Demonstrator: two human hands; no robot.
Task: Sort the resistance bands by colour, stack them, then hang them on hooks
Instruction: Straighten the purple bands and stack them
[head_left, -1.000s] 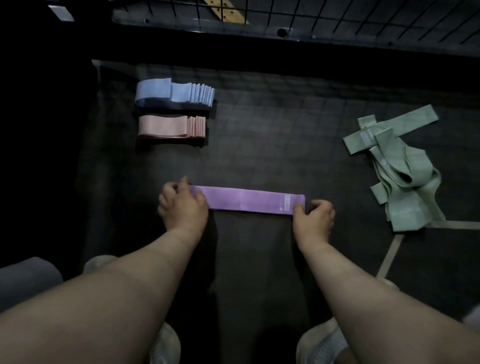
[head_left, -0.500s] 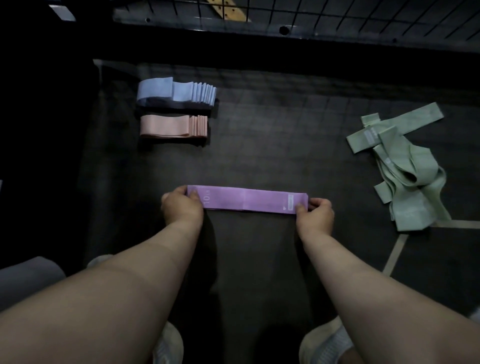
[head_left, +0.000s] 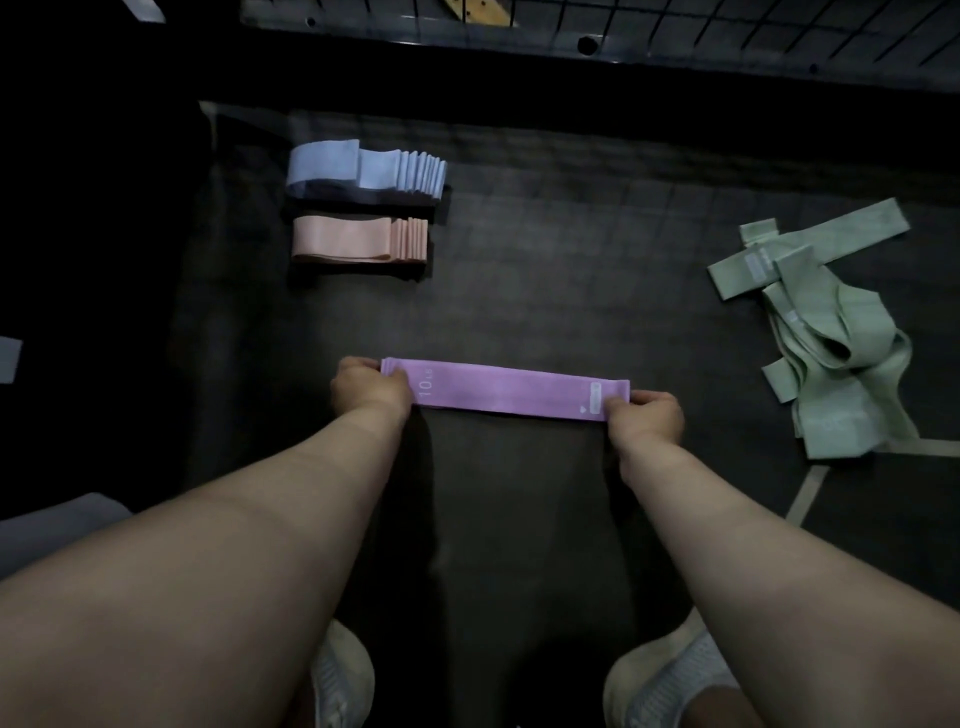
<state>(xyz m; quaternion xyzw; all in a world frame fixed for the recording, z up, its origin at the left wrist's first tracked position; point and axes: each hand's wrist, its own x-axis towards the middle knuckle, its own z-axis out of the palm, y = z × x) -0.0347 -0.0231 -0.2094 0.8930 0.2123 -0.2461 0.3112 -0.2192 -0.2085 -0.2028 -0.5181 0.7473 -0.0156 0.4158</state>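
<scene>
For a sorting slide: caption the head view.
A purple band pinched at its ends by the left hand and right hand; blue stack and pink stack beyond, green bands heaped right.

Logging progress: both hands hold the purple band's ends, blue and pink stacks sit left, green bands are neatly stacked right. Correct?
No: the head view shows the green bands in a loose tangled heap on the right, not stacked. The rest is right.

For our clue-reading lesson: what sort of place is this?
Probably a gym or fitness storeroom: a dark floor mat bearing a blue stack, pink stack and green heap of resistance bands, a purple band held by left hand and right hand, and a wire grid panel behind.
</scene>
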